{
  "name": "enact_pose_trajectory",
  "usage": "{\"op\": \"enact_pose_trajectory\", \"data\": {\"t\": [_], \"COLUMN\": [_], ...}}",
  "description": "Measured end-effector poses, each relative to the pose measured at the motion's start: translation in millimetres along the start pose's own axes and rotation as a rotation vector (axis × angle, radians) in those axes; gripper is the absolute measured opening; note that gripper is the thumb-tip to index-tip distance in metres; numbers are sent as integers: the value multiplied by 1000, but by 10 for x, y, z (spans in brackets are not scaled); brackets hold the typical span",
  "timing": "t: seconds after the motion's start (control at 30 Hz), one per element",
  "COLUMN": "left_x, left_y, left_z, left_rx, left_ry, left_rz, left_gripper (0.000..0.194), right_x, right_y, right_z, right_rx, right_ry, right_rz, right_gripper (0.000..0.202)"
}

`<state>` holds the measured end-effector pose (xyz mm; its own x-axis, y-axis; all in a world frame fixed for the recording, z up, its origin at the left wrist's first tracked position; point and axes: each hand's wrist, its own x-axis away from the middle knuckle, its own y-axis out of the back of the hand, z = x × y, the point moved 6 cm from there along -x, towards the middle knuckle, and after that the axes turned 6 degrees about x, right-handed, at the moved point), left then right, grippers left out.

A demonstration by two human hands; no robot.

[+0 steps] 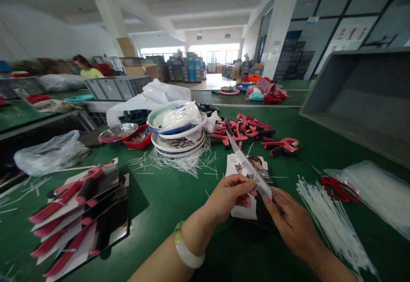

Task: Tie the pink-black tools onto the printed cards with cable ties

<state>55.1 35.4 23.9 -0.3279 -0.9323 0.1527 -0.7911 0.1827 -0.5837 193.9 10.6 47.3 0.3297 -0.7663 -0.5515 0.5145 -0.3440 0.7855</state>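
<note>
My right hand (290, 220) grips a printed card (248, 166), held tilted and seen nearly edge-on. Against the card's left face, my left hand (229, 194) has its fingers curled in a pinch; whatever is between them is too small to make out. Below both hands lies a stack of printed cards (245, 211) with a photo on top. To the right are a bundle of white cable ties (335, 226) and red-handled scissors (339, 189). Beyond the stack sits a pile of red-and-black plier-like tools (246, 128).
At left, several carded tools (77, 209) lie overlapped. Stacked white bowls (177, 139) hold small metal parts, beside a red tray (138, 139). Loose tie offcuts (185, 162) are scattered there. A grey crate (361, 98) stands at right. Another person (88, 68) is at far left.
</note>
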Motion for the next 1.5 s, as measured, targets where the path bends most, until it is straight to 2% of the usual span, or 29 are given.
{"op": "enact_pose_trajectory", "data": {"t": [0.3, 0.5, 0.67, 0.73, 0.8, 0.97, 1.07, 1.13, 1.23, 1.3, 1.43, 1.5], "left_x": [23, 6, 73, 144, 209, 251, 209, 190, 188, 152, -20, -80], "left_y": [3, 101, 171, 157, 139, 216, 317, 387, 454, 484, 551, 588], "left_z": [-89, -144, -195, -267, -345, -474, -492, -519, -567, -538, -316, -210], "left_rx": [-62, 16, 43, -65, -287, -937, -1089, -1126, -1051, -829, -230, -96], "left_ry": [-25, -166, -300, -355, -368, -320, -334, -412, -609, -663, -488, -401], "left_rz": [-7, -56, -167, -181, -185, -222, -233, -292, -410, -402, -304, -300], "left_gripper": [33, 38, 46, 53, 52, 10, 11, 12, 10, 13, 26, 30], "right_x": [1, 19, -5, -25, -45, -70, -72, -76, -95, -116, -116, -71], "right_y": [6, -43, -121, -146, -179, -280, -344, -379, -393, -368, -286, -252], "right_z": [23, 154, 250, 280, 301, 320, 315, 312, 299, 274, 177, 117], "right_rx": [21, 224, 437, 496, 532, 594, 604, 605, 603, 592, 520, 477], "right_ry": [37, 222, 302, 312, 316, 320, 309, 303, 292, 274, 220, 204], "right_rz": [-6, -105, -70, -44, -9, 71, 118, 144, 149, 132, 116, 133], "right_gripper": [32, 31, 32, 34, 37, 38, 38, 37, 35, 34, 33, 33]}}
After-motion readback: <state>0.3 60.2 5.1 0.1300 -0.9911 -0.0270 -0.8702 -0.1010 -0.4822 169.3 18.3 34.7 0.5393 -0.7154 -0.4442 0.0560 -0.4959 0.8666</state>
